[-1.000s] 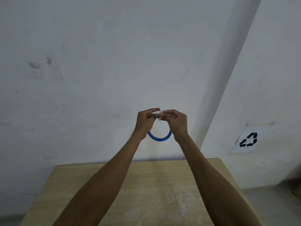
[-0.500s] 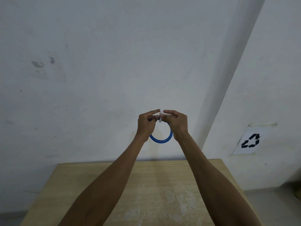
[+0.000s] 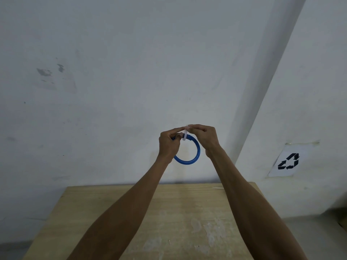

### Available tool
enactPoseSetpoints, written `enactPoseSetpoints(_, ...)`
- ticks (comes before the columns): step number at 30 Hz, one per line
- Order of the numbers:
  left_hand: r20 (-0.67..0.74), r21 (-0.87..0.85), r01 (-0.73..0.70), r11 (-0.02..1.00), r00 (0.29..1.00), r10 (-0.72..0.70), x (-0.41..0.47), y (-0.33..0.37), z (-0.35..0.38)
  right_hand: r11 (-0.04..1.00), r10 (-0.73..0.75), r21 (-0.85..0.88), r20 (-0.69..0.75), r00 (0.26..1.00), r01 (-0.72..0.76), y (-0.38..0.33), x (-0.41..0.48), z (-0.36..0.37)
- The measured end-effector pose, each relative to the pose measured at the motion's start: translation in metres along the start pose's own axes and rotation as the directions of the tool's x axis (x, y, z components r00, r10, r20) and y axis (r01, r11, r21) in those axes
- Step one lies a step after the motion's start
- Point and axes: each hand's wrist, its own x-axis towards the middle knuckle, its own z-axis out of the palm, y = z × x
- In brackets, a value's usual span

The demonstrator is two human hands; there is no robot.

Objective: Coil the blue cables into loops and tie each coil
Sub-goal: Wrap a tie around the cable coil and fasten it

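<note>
A blue cable coil (image 3: 189, 153), several thin glossy strands wound into one round hoop, hangs in the air in front of a matt white wall (image 3: 131, 72), above the far edge of a pale wooden table (image 3: 169, 212) with visible grain and whitish, flaky smears on its top. A short white tie (image 3: 185, 135), flat and strip-like, crosses the top of the hoop upright. The left hand (image 3: 169, 145) is closed on the upper left of the coil, forefinger stretched out toward the tie and the other fingers curled around the strands. The right hand (image 3: 205, 136) pinches the top of the tie between thumb and forefinger, its remaining fingers folded in. On the right wall a white paper sheet (image 3: 289, 161) with a black recycling symbol is taped on, its edges slightly curled. Grey scuffs (image 3: 48, 71) mark the wall at the upper left.

Compared with half a second ago, more of the hoop is exposed: the right hand has lifted off the coil's right side, so nearly the full circle shows, and the tie stands clearer between the fingertips
</note>
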Motion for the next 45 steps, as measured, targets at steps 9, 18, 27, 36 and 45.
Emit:
enactPoseSetpoints(9, 0.083, 0.031, -0.109, 0.994, 0.991, 0.106, 0.001, 0.008, -0.004, 0.929, 0.297, 0.214, 0.053, 0.953, -0.302, -0.021, 0.011, 0.001)
enactPoseSetpoints(18, 0.128, 0.039, -0.153, 0.988, 0.981, 0.147, -0.013, 0.000, 0.002, 0.913, 0.316, 0.294, -0.070, 0.946, -0.283, -0.015, 0.025, 0.000)
enactPoseSetpoints(27, 0.016, -0.088, 0.110, 0.990, 0.994, -0.109, 0.014, 0.005, -0.021, 0.978, 0.168, 0.081, 0.256, 0.952, -0.194, 0.010, 0.002, -0.022)
enactPoseSetpoints(36, 0.151, -0.194, 0.299, 0.934, 0.950, -0.273, 0.018, 0.015, -0.034, 0.994, -0.052, 0.106, 0.219, 0.974, 0.029, 0.015, 0.003, -0.017)
enactPoseSetpoints(45, 0.184, -0.192, 0.353, 0.916, 0.930, -0.320, 0.017, 0.011, -0.034, 0.984, -0.154, -0.064, 0.178, 0.972, 0.167, 0.018, 0.005, -0.013)
